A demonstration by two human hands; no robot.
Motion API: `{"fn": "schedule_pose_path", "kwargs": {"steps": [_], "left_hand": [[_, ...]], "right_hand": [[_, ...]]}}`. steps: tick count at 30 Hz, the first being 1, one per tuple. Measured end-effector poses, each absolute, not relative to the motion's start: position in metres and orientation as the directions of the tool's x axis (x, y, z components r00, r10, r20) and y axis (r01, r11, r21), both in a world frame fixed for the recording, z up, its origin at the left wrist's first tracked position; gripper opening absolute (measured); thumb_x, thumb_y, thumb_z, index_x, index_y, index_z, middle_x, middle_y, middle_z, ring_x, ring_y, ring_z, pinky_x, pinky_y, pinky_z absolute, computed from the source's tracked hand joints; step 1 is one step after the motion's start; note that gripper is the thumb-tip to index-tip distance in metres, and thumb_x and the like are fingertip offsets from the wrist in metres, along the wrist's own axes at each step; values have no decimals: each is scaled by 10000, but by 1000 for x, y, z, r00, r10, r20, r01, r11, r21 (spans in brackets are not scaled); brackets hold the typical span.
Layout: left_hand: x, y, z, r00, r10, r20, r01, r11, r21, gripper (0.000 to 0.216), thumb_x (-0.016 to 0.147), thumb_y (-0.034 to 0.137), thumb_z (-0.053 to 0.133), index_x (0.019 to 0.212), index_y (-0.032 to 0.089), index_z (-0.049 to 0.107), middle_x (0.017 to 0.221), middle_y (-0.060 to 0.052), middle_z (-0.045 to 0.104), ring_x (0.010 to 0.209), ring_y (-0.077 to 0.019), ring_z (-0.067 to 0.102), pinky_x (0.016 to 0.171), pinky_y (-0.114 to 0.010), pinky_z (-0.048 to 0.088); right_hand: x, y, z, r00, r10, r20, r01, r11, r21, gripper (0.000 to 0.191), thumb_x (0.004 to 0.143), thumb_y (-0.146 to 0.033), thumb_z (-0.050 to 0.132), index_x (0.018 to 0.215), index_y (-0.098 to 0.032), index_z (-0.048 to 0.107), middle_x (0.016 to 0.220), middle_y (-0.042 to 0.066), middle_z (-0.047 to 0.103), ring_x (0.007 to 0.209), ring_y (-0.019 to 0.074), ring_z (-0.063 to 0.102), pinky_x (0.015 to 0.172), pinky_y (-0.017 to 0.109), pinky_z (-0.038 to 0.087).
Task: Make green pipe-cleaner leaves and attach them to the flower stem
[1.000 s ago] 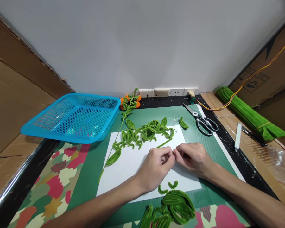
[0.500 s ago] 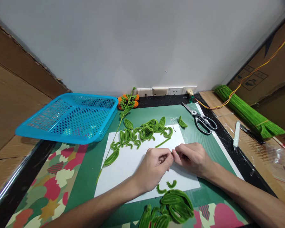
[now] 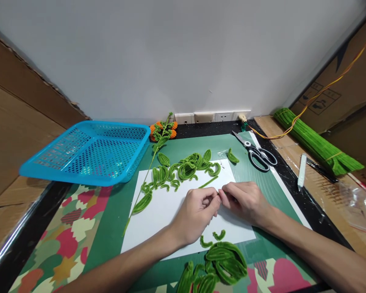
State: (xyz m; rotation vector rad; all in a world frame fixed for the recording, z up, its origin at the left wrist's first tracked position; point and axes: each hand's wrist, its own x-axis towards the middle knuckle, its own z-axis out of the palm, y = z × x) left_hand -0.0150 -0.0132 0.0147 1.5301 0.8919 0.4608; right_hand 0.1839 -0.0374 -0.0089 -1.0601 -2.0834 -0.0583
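Note:
My left hand [image 3: 198, 211] and my right hand [image 3: 244, 201] meet over a white sheet of paper [image 3: 164, 211], fingertips pinched together on a small green pipe-cleaner piece that barely shows between them. A straight green pipe-cleaner bit [image 3: 208, 182] lies just beyond the fingers. Several bent green pipe-cleaner leaves [image 3: 183, 169] lie at the far side of the paper. A long green stem with leaves and orange flowers [image 3: 163, 132] runs along the paper's left side. More curled green leaves [image 3: 222, 260] are heaped near me.
A blue perforated basket [image 3: 88, 150] sits at the left. Scissors [image 3: 256, 152] lie at the right on the green mat [image 3: 116, 211]. A bundle of green pipe cleaners [image 3: 317, 142], a white stick [image 3: 301, 171] and a yellow wire are farther right. Wall sockets [image 3: 213, 117] line the back.
Both hands stay pinched together and drift slightly left and away from me; the fingers work the small piece. Nothing else on the table has moved.

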Motion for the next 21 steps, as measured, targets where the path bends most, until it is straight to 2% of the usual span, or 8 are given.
{"fn": "schedule_pose_path", "kwargs": {"steps": [7,11,15,21], "left_hand": [[-15,-13,10,598,783,-174,193,70,979,391,1065,473,558,793,192,557,594,45,534,514,-106,495,535,-243,361],[-16,-14,10,568,803,-183,164,107,981,346,1074,497,561,885,208,566,526,73,522,479,-98,461,510,-218,338],[-16,-14,10,586,792,-172,129,118,985,317,1085,510,546,964,218,578,567,77,523,490,-85,464,495,-197,316],[-14,-13,9,598,788,-149,92,117,989,322,1079,512,564,959,213,579,636,77,507,522,-80,497,514,-197,357]], "right_hand": [[186,-37,-6,-291,739,608,684,605,-409,202,1055,-179,537,865,-184,604,592,-54,522,476,105,438,499,277,319],[186,-37,-7,-288,725,625,681,614,-398,133,1053,-192,562,940,-169,627,591,-65,517,472,102,449,503,267,335],[186,-37,-7,-280,713,643,683,618,-388,113,1054,-177,561,968,-166,633,593,-65,532,467,98,463,505,256,345],[186,-37,-7,-287,715,638,695,613,-375,112,1053,-170,546,1058,-155,657,597,-58,572,473,107,496,519,261,365]]}}
